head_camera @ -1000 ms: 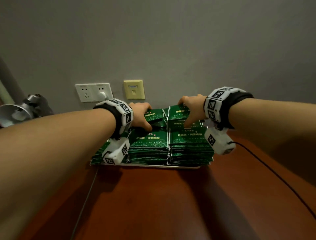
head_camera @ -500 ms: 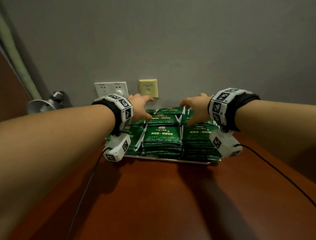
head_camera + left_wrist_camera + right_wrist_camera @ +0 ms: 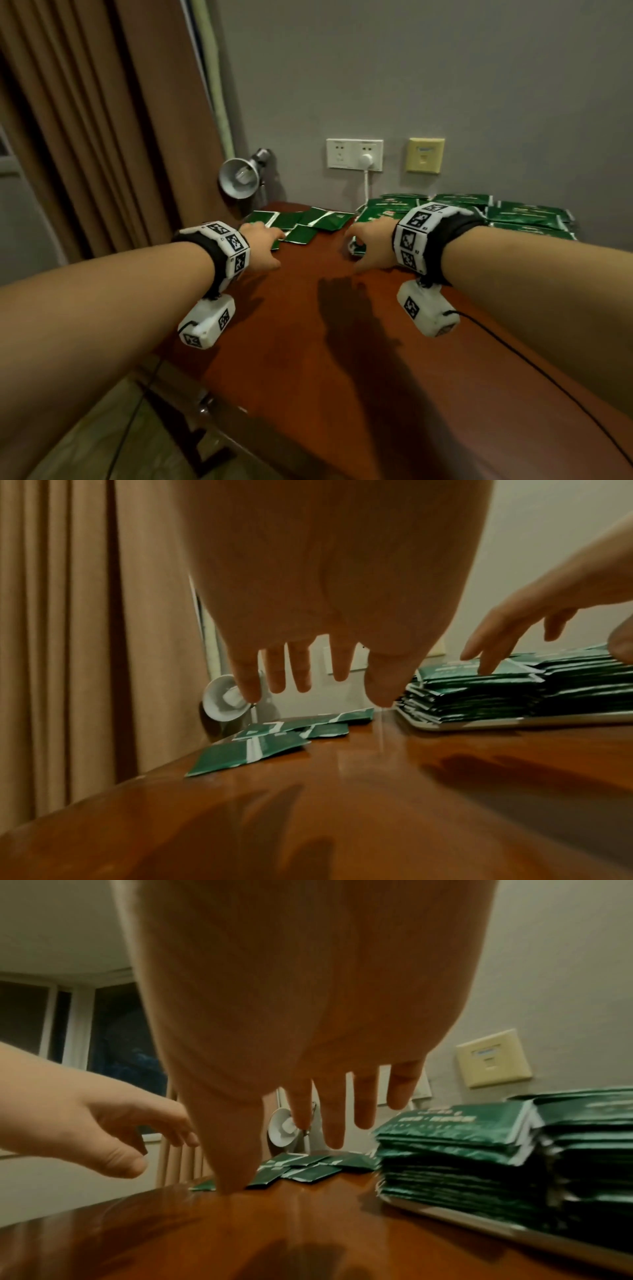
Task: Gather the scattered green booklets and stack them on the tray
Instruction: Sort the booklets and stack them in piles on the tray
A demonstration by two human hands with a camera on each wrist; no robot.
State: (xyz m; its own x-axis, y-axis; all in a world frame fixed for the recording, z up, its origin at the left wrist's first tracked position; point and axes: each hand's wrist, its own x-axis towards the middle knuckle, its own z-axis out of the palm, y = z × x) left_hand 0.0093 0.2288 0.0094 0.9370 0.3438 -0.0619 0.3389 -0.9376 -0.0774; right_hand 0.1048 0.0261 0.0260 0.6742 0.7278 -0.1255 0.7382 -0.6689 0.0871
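Several loose green booklets (image 3: 303,222) (image 3: 260,748) (image 3: 308,1169) lie scattered at the far left corner of the brown table (image 3: 342,359). Tall stacks of green booklets (image 3: 520,216) (image 3: 496,693) (image 3: 462,1145) fill a flat metal tray (image 3: 479,722) (image 3: 455,1218) by the wall on the right. My left hand (image 3: 269,238) (image 3: 298,674) hovers just before the loose booklets, fingers spread, holding nothing. My right hand (image 3: 363,245) (image 3: 329,1118) hangs over the table by the tray's left end, fingers loosely spread and empty.
A small metal lamp (image 3: 239,178) stands at the back left corner. A white socket with a plug (image 3: 354,154) and a yellow wall plate (image 3: 424,155) are above the tray. Brown curtains (image 3: 102,120) hang left of the table's edge. A black cable (image 3: 513,349) crosses the table.
Both hands have come off the stacks on the tray and moved left and nearer to me. The head view has swung left, bringing the scattered booklets and curtain into sight.
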